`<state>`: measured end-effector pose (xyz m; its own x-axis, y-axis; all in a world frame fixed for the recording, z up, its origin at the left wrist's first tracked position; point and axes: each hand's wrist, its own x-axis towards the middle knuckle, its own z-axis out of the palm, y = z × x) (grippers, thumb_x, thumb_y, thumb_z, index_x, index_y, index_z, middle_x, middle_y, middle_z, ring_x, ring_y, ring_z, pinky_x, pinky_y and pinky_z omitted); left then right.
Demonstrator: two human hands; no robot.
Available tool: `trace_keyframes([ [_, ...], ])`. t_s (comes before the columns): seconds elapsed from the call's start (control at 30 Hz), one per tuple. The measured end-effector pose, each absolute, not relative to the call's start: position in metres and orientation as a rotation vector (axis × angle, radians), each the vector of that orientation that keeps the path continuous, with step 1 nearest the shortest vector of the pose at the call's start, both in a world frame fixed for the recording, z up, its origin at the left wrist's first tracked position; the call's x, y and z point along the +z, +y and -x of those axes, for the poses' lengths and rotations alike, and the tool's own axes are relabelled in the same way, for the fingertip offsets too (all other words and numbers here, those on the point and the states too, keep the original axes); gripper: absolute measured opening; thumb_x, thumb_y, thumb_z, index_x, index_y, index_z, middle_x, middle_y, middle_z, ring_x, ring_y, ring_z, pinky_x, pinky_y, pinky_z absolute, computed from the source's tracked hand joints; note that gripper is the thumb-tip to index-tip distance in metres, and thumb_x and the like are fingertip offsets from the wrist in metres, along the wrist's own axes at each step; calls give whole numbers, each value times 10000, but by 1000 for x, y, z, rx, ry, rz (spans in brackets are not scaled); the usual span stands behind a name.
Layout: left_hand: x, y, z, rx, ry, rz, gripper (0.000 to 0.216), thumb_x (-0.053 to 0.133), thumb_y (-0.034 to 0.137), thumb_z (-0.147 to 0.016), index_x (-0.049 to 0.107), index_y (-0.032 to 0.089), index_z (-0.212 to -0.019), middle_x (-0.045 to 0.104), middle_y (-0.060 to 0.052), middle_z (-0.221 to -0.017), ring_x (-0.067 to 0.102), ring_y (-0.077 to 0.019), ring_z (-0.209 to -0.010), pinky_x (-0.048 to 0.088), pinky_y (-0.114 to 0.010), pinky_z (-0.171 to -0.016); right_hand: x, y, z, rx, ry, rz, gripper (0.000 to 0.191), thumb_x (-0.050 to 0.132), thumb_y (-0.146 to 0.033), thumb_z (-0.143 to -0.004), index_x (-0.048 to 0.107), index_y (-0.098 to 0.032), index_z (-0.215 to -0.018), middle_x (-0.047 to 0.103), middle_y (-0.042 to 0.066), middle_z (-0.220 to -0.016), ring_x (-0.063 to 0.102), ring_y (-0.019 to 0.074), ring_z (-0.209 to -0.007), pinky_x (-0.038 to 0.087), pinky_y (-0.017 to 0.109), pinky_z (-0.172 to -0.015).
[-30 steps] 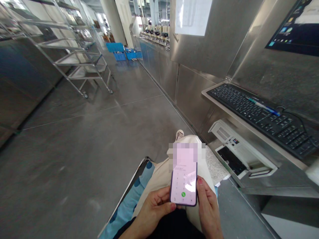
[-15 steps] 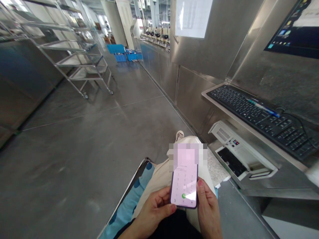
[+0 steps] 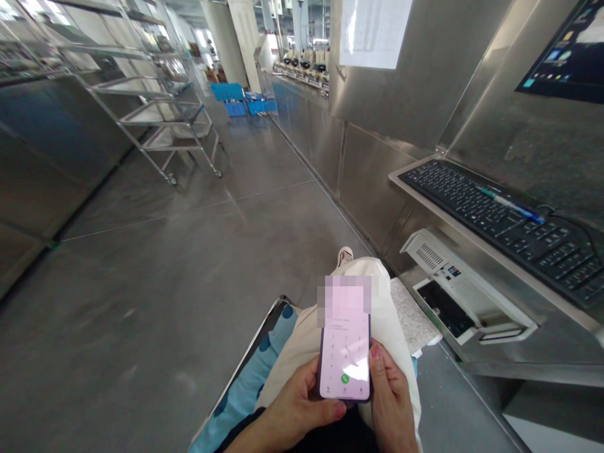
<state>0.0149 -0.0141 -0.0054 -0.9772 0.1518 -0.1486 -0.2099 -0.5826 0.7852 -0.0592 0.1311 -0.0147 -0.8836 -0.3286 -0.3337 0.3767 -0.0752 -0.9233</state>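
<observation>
Seated, phone [image 3: 345, 362] over lap, gripped at its lower edges by left hand [image 3: 295, 412] and right hand [image 3: 391, 402]. Dial pad showing, green call button untouched; thumbs off screen.

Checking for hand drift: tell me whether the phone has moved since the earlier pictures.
Cannot tell. The phone sits lower in view, but the keyboard shifted too, so the camera moved; both hands hold it over the lap.

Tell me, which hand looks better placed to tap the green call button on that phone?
Probably the left hand: its thumb lies along the phone's lower edge, close under the green call button. The right hand grips the right side, supporting it.
</observation>
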Motion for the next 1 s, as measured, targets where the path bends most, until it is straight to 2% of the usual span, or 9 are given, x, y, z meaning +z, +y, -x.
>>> trace_keyframes([
  [0.07, -11, -13, -18, 2651, 1303, 80, 492, 683, 350, -926, 522, 257, -1382, 558, -126, -1228, 584, -221, -1089, 508, -315, -899, -16, 130, 57, -2007, 1717, -60, 502, 543, -612, -895, 673, -211, -1169, 725, 81, -1060, 665, 231, -966, 587, 301, -789],
  [0.13, -16, -11, -20, 2748, 1194, 84, 416, 498, 478, -1003, 532, 311, -1382, 547, -127, -1249, 585, -239, -1084, 536, -365, -877, -14, 127, 55, -2022, 1674, -50, 499, 542, -609, -898, 664, -212, -1174, 718, 83, -1087, 666, 226, -956, 585, 286, -761],
  [0.2, -17, -9, -20, 2856, 989, 99, 483, 311, 566, -1025, 536, 331, -1381, 553, -130, -1251, 589, -257, -1077, 550, -402, -861, -8, 124, 52, -2028, 1636, -26, 497, 542, -600, -904, 646, -214, -1199, 712, 84, -1111, 664, 223, -964, 582, 277, -752],
  [0.3, -4, -9, -20, 2883, 777, 79, 620, 193, 627, -1008, 517, 278, -1406, 548, -163, -1256, 576, -297, -1105, 559, -424, -834, 3, 120, 47, -2035, 1604, 29, 497, 544, -590, -908, 633, -212, -1218, 706, 87, -1135, 662, 225, -984, 580, 284, -776],
  [0.43, 28, -14, -22, 2875, 710, 48, 636, 143, 605, -1019, 544, 270, -1382, 532, -148, -1285, 546, -311, -1158, 569, -393, -809, 17, 116, 39, -2029, 1603, 132, 505, 534, -592, -910, 635, -205, -1218, 703, 96, -1147, 666, 244, -990, 581, 339, -839],
  [0.63, 44, -16, -30, 2902, 740, 32, 522, 407, 641, -982, 603, 291, -1317, 578, -144, -1214, 617, -284, -1014, 580, -391, -747, 34, 112, 32, -2050, 1790, 236, 542, 580, -637, -856, 684, -192, -1148, 728, 109, -1081, 691, 263, -919, 608, 356, -761],
  [0.8, 47, -19, -32, 2903, 743, -118, 596, 245, 620, -1022, 581, 252, -1349, 576, -169, -1196, 582, -315, -1104, 578, -346, -747, 44, 115, 34, -2082, 1991, 291, 485, 601, -592, -863, 667, -211, -1156, 711, 103, -1134, 690, 237, -885, 580, 284, -592],
  [0.9, 46, -21, -32, 2911, 757, -116, 682, 205, 639, -1013, 540, 179, -1387, 544, -229, -1223, 551, -350, -1147, 575, -357, -755, 46, 121, 40, -2085, 2209, 433, 381, 571, -490, -914, 633, -221, -1177, 686, 102, -1193, 664, 241, -1001, 586, 307, -704],
  [1.0, 44, -20, -33, 2900, 838, -96, 650, 183, 628, -1014, 556, 236, -1375, 568, -199, -1199, 568, -334, -1121, 575, -352, -755, 49, 126, 47, -1997, 2617, 865, 263, 546, -306, -934, 600, -250, -1185, 653, 83, -1252, 610, 244, -1122, 541, 388, -892],
])
